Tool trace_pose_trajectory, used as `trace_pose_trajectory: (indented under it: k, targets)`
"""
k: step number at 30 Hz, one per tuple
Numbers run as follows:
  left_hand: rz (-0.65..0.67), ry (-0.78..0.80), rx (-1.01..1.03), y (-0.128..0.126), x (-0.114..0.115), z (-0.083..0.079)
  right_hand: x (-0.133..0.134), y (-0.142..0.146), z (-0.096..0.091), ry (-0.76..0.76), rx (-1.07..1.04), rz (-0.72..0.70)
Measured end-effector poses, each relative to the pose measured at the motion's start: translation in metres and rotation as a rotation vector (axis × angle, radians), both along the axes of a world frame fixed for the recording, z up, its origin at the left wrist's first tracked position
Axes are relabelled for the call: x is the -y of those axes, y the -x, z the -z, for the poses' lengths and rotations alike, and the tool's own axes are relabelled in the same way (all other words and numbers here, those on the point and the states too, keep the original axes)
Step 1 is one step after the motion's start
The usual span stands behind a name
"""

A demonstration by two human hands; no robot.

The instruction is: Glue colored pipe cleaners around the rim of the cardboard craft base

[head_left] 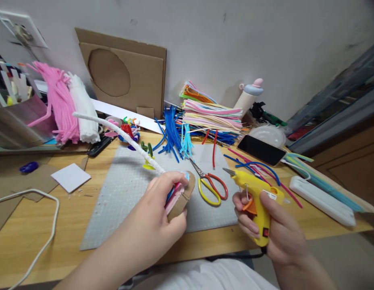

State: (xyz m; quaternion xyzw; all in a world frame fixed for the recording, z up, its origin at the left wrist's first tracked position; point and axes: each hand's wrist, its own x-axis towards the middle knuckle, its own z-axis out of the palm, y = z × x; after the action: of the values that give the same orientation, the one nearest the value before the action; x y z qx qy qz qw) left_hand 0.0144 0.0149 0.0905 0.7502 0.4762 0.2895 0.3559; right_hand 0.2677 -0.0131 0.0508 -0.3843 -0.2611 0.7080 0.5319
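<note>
My left hand (163,205) is closed around a small cardboard piece (181,201) with pink and blue material along its side. A long white fuzzy stem (120,131) sticks out from that hand toward the upper left; its lower end is hidden by my fingers. In my right hand (280,229) is a yellow hot glue gun (262,201), its fingers around the handle near the orange trigger (250,207). The metal nozzle points left, apart from the cardboard piece. Scissors (209,191) with one red and one yellow handle lie between my hands on the grey cutting mat (114,209).
Behind the mat lie bundles of blue pipe cleaners (172,133) and pastel ones (212,114). A black phone (261,150) and a white power strip (323,200) are at right. Cardboard with a round cutout (147,76) leans on the wall. A white cable (55,217) curls at left.
</note>
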Motion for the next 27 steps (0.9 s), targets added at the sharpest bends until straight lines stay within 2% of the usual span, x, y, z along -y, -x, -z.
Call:
trace_pose_trajectory:
  k: [10,16,19,22,25,27]
  targets:
    - [-0.004,0.018,-0.002,0.0,0.0,-0.002,0.01,0.013,0.003,-0.036,-0.011,-0.133]
    - [-0.002,0.051,-0.006,0.0,-0.001,-0.001,0.01,0.024,0.007,-0.069,0.064,-0.111]
    - [-0.012,0.052,-0.014,0.001,0.0,0.001,0.009,0.029,0.01,-0.082,0.161,-0.065]
    - [-0.013,0.058,-0.023,0.003,0.001,0.001,0.011,0.026,0.013,-0.077,0.353,-0.046]
    - [-0.02,0.063,-0.031,0.006,0.003,0.001,0.012,0.014,0.015,-0.047,0.56,-0.016]
    - [-0.027,0.073,-0.029,0.008,0.003,0.002,0.009,0.0,0.015,-0.028,0.551,0.062]
